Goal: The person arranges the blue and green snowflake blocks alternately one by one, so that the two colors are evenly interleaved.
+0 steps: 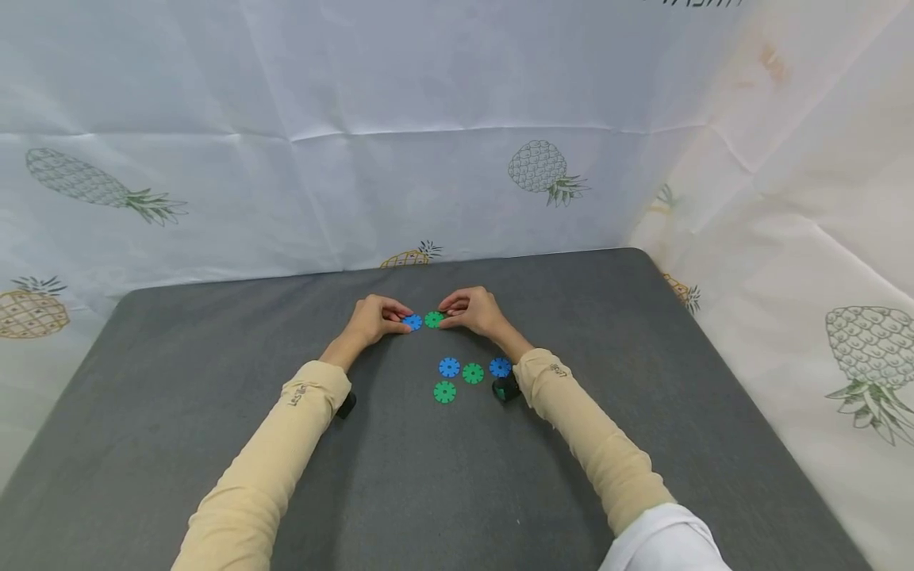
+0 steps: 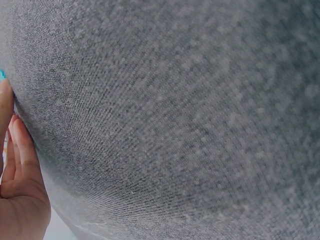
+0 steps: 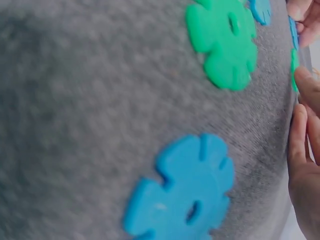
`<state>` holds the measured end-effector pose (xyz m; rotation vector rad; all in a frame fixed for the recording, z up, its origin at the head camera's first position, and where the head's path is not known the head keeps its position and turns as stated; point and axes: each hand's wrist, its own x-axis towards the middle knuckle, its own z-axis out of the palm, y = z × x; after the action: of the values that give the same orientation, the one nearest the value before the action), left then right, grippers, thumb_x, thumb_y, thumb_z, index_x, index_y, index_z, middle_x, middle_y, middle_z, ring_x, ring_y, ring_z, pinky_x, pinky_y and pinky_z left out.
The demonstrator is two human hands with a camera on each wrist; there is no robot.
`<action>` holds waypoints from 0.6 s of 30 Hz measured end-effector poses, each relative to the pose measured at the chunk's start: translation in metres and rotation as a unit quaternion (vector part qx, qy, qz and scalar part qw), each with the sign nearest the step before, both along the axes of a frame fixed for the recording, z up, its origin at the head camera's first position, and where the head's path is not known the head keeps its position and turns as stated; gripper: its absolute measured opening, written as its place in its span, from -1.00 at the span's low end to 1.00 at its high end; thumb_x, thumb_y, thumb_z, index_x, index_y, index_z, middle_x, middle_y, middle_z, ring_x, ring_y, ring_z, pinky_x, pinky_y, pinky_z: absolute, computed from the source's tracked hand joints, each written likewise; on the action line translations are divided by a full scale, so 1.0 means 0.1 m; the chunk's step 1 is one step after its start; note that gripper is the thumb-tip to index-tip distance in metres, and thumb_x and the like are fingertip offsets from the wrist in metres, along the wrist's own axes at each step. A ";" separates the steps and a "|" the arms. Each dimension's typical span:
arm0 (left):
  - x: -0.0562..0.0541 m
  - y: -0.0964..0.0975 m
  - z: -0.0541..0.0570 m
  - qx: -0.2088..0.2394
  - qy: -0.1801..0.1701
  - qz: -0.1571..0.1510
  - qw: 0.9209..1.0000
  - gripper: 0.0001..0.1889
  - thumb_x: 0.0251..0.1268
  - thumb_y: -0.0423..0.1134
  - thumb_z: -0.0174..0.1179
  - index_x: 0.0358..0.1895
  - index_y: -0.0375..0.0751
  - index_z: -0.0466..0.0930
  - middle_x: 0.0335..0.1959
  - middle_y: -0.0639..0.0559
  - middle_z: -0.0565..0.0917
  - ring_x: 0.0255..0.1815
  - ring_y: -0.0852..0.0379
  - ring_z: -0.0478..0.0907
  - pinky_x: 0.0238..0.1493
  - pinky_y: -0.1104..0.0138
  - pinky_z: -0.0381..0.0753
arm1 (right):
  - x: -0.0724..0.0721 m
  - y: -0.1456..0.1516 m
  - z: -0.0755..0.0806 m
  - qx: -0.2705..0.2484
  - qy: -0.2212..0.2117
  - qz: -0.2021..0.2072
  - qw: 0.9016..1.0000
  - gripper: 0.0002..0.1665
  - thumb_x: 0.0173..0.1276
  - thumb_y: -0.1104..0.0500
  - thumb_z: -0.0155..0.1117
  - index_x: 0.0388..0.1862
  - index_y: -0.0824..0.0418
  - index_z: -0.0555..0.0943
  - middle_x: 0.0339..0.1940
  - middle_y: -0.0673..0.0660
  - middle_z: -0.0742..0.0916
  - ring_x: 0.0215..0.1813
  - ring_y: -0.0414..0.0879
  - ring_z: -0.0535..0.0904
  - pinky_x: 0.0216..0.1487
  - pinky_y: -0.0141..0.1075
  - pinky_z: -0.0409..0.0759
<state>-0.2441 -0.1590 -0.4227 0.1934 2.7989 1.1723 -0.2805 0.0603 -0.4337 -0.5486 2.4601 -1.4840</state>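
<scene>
My left hand (image 1: 371, 319) pinches a blue notched plastic disc (image 1: 412, 322) by its left edge, between thumb and fingers. Just to the right of it, a green notched disc (image 1: 432, 319) is pinched at its right edge by my right hand (image 1: 477, 312). The two discs sit side by side, with a narrow gap between them, close over the grey table. In the right wrist view the held green disc (image 3: 294, 70) appears edge-on beside the thumb. Only a sliver of the blue disc (image 2: 2, 75) shows in the left wrist view.
Nearer to me on the grey tabletop (image 1: 414, 492) lie more flat discs: two blue, one left (image 1: 449, 367) and one by the right wrist (image 1: 500, 366), and two green, one between them (image 1: 473, 373) and one in front (image 1: 444, 392). A pineapple-print cloth (image 1: 321, 198) hangs behind the table.
</scene>
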 end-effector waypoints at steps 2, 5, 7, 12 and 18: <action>0.00 0.00 -0.01 -0.001 0.003 -0.001 1.000 -0.72 0.06 -0.32 0.44 -0.13 -0.33 0.74 -0.37 -0.10 0.72 -0.33 0.01 0.62 -0.22 0.24 0.56 | -0.01 -0.01 0.00 0.015 -0.009 -0.002 1.000 -0.73 0.04 0.35 0.52 -0.22 0.32 0.73 -0.26 0.17 0.77 -0.22 -0.11 0.69 -0.16 -0.36 0.61; 0.00 0.00 -0.01 0.000 0.004 -0.003 1.000 -0.72 0.06 -0.32 0.44 -0.13 -0.33 0.74 -0.38 -0.10 0.72 -0.33 0.02 0.62 -0.23 0.24 0.57 | -0.02 -0.03 0.01 0.037 -0.010 -0.008 0.999 -0.74 0.05 0.34 0.51 -0.22 0.32 0.73 -0.25 0.18 0.77 -0.24 -0.11 0.68 -0.18 -0.38 0.60; 0.00 0.00 -0.01 -0.001 0.006 -0.004 1.000 -0.72 0.05 -0.32 0.44 -0.13 -0.32 0.74 -0.38 -0.10 0.72 -0.34 0.01 0.62 -0.23 0.25 0.57 | -0.02 -0.05 0.02 0.044 -0.008 -0.012 0.999 -0.75 0.05 0.33 0.51 -0.23 0.32 0.73 -0.26 0.17 0.77 -0.25 -0.13 0.68 -0.19 -0.39 0.60; 0.00 0.00 -0.02 -0.001 0.008 -0.004 1.000 -0.72 0.05 -0.32 0.44 -0.14 -0.32 0.74 -0.38 -0.10 0.72 -0.33 0.02 0.63 -0.24 0.26 0.56 | -0.02 -0.06 0.02 0.050 0.001 -0.014 0.999 -0.75 0.05 0.31 0.52 -0.25 0.31 0.72 -0.26 0.15 0.78 -0.25 -0.13 0.68 -0.20 -0.39 0.60; 0.00 0.00 -0.02 -0.003 0.007 -0.003 1.000 -0.72 0.05 -0.32 0.44 -0.13 -0.32 0.74 -0.37 -0.10 0.72 -0.33 0.03 0.62 -0.22 0.24 0.56 | 0.00 -0.07 0.02 0.050 0.011 -0.014 0.999 -0.76 0.04 0.32 0.52 -0.27 0.31 0.73 -0.28 0.15 0.78 -0.26 -0.13 0.68 -0.20 -0.39 0.60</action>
<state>-0.2442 -0.1593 -0.4246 0.2099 2.8120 1.1659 -0.2810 0.0531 -0.4314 -0.5176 2.5526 -1.3624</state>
